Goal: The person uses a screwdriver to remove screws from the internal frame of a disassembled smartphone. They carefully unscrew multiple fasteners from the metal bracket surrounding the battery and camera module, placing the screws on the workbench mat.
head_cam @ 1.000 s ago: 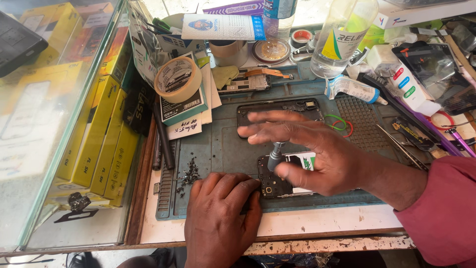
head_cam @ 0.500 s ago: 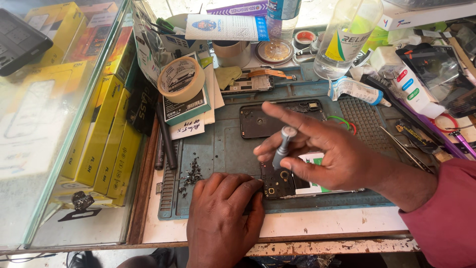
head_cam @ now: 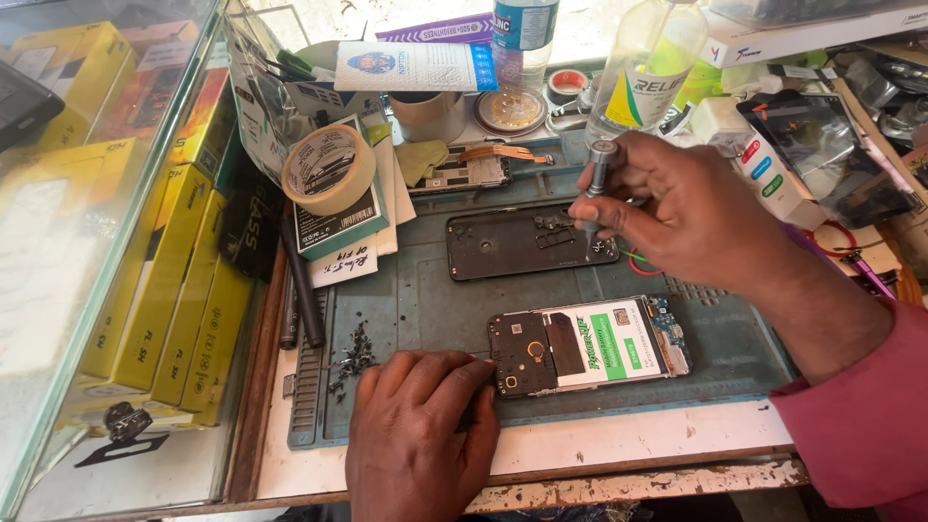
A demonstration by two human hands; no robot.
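The right hand (head_cam: pixel 691 208) has been lifted away from the opened phone (head_cam: pixel 590 346) since a moment ago and is now being held in the upper middle of the frame, over the detached back cover (head_cam: pixel 522 242). The small screwdriver (head_cam: pixel 595 193) is being gripped upright between thumb and fingers, its tip being set down at the right end of that dark cover, where a few tiny parts are lying. Half a second ago the same tool was being worked at the phone's camera end; that spot is now left alone, so the work is judged to be moving from the phone body to the cover, possibly to drop off or pick up a screw, though the tip is too small for that to be told.

The left hand (head_cam: pixel 420 435) is being kept at the lower middle of the frame, flat on the blue work mat (head_cam: pixel 416 290), fingers curled loosely and pressing against the left edge of the opened phone, steadying it rather than grasping it. The phone is lying face down, its battery exposed, just below and well apart from the screwdriver tip.

A scatter of loose screws (head_cam: pixel 353 356) is being left on the mat just above the left hand's knuckles. A roll of tape (head_cam: pixel 329 169) is sitting at the upper left.
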